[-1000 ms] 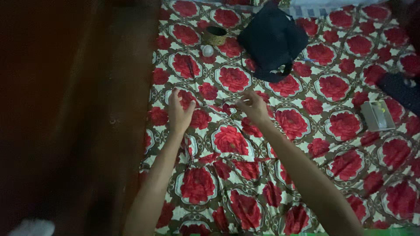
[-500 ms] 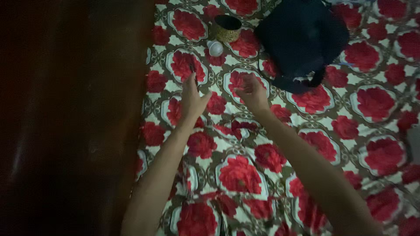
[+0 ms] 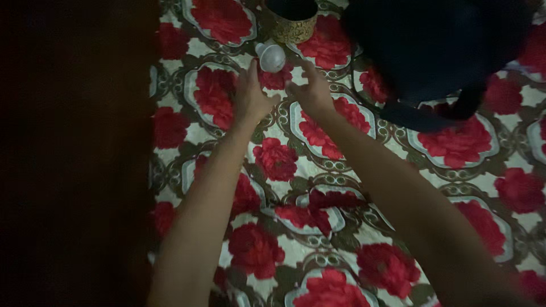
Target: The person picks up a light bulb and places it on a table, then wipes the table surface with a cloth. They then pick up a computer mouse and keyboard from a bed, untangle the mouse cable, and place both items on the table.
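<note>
- Small white rounded object (image 3: 271, 57), smooth and pale, perhaps a bulb or little cup; too dim and blurred to tell which.
- Lying on its side on the rose-patterned cloth (image 3: 318, 170), a narrower neck pointing up and left.
- Resting just below the round gold-banded container (image 3: 293, 20), near it but apart.
- Just beyond the fingertips of the left hand (image 3: 250, 99); contact not clear.
- Near the spread fingers of the right hand (image 3: 311, 94), apart from them.

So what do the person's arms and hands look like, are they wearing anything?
Both arms are bare right up to the picture's edge, with no sleeves showing. The left hand and right hand wear no gloves. No rings, watch or bracelets can be made out, though the light is dim.
</note>
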